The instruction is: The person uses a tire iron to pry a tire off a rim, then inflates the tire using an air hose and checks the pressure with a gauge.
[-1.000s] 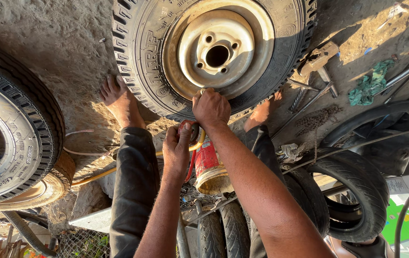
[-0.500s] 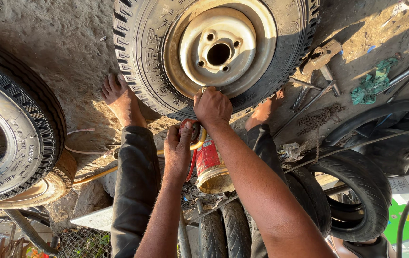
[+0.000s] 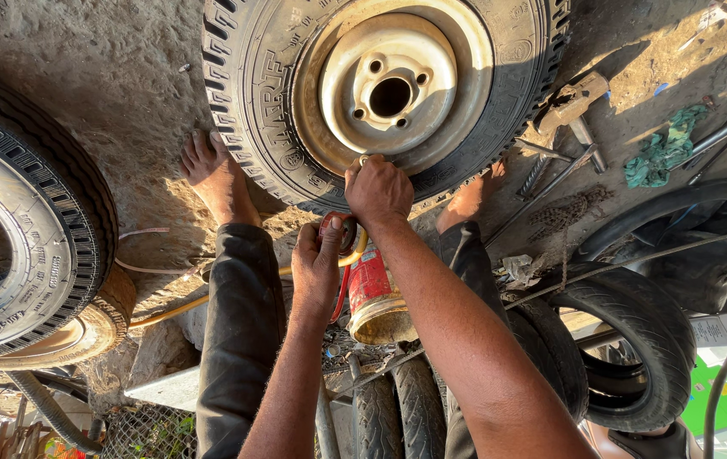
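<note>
Bare forearms, no sleeves; left hand [image 3: 319, 265] and right hand [image 3: 378, 189] ungloved. Dark dusty trousers [image 3: 240, 340], bare feet [image 3: 214, 174].

Strong low sunlight enters from the right, warm in tone. The right forearm [image 3: 465, 340] and the wheel rim [image 3: 393, 85] are brightly lit, with mild glare on the rim. Deep shadow covers the trousers [image 3: 240, 340] and the tyres [image 3: 635, 340] at lower right. Focus is sharp centrally. Wide-angle bending shows at the edges.
</note>
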The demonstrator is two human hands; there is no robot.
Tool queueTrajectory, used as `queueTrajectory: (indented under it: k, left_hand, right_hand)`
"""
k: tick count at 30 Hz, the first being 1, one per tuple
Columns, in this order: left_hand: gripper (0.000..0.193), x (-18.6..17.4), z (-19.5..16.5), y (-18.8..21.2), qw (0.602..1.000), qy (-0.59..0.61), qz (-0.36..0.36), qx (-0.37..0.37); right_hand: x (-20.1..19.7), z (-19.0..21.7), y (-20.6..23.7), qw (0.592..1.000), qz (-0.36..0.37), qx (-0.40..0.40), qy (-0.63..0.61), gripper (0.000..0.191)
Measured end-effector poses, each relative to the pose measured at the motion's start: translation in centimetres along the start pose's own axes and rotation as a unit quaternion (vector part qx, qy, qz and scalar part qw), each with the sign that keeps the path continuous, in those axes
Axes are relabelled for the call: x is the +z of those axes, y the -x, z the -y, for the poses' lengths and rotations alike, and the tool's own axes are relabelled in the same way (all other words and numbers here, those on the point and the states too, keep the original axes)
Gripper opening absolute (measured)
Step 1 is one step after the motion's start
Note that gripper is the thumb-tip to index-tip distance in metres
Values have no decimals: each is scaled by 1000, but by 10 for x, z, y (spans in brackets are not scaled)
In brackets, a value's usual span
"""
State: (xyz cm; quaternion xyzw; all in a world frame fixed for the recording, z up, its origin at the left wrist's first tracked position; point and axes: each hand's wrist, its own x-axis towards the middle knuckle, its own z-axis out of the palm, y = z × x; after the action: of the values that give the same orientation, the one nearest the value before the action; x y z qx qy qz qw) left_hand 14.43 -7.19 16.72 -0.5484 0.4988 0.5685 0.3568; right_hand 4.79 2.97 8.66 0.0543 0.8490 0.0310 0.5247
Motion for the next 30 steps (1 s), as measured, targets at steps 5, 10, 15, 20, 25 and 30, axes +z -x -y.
queueTrajectory:
  k: [5,10,15,20,25,30]
  left_hand:
    - [55,0,3,-1,1000,9,-2,18]
    - [56,-1,4,-1,1000,0,-5,10]
    - [57,-1,2,0,1000,-6,-4,10]
    - [59,-1,4,-1,1000,-12,-8,11]
    - [60,0,7,-3,1000,-14,-8,6]
    - [58,0,2,-1,1000,0,-3,3]
  right_hand:
    - [0,0,0,1000,-3,0,-2,42]
    - [1,1,0,1000,0,4,-5,42]
    - [0,1,1,1000,-4,1,-2,42]
    - [-1,1,2,1000,-7,-7,-4,43]
    - [-2,1,2,1000,-4,-6,-4,43]
    - [-2,1,2,1000,-7,-7,-5,42]
